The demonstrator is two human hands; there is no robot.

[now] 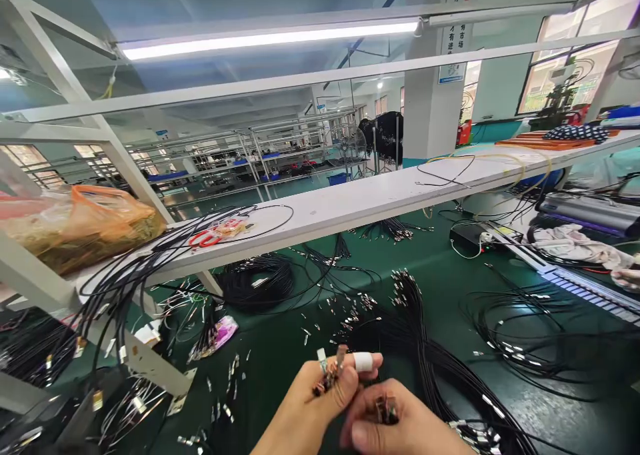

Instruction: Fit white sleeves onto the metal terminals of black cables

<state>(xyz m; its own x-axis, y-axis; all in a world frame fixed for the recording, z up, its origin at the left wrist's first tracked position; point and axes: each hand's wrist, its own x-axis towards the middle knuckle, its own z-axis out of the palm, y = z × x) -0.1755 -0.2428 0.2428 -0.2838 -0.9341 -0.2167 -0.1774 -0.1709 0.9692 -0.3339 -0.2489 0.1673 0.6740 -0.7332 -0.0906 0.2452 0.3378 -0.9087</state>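
Observation:
My left hand (320, 402) is at the bottom centre, a white tape wrap on one finger, pinching small metal connector pieces (327, 368) that stick up between its fingers. Right beside it and touching it, my right hand (400, 428) is closed around a small dark connector end (386, 408). A thick bundle of black cables (425, 348) with metal tips runs across the green table (450, 268) just beyond and to the right of my hands, and its near end lies by my right hand.
Loose metal terminals (320, 322) lie scattered on the table. A white shelf (350, 202) above holds red scissors (205, 239), an orange bag (85, 222) and draped black wires. More cable coils (530, 335) lie right, a black coil (257, 282) left.

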